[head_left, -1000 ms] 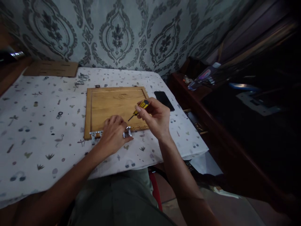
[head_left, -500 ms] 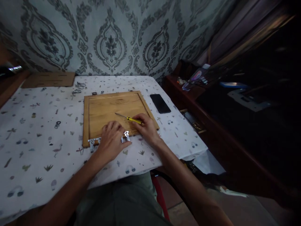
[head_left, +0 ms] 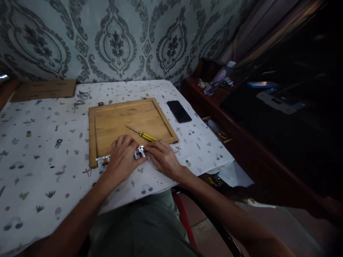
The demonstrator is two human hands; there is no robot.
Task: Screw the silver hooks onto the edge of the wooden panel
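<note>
A wooden panel (head_left: 125, 114) with a raised frame lies flat on the patterned tablecloth. Along its front edge are metal hinges, one at the left corner (head_left: 100, 163) and another (head_left: 141, 150) between my hands. My left hand (head_left: 122, 157) curls over the front edge, fingers on the wood and thumb below, gripping beside the right-hand hinge and partly covering it. My right hand (head_left: 165, 160) has its fingers pinched together at that hinge's right side; whatever is in them is hidden. A yellow-handled screwdriver (head_left: 148, 136) rests on the panel just beyond my right fingers.
Right of the panel lies a black phone (head_left: 179, 111). A cardboard piece (head_left: 44, 89) and small metal parts (head_left: 82, 95) are at the back left. Past the table's right edge, a dark wooden cabinet (head_left: 227, 125) holds a bottle (head_left: 219, 77) and a blue object (head_left: 263, 85).
My right hand has let go of the screwdriver, which now lies on the panel, and has moved to the hinge. My left hand stays at the front edge. The view has shifted slightly.
</note>
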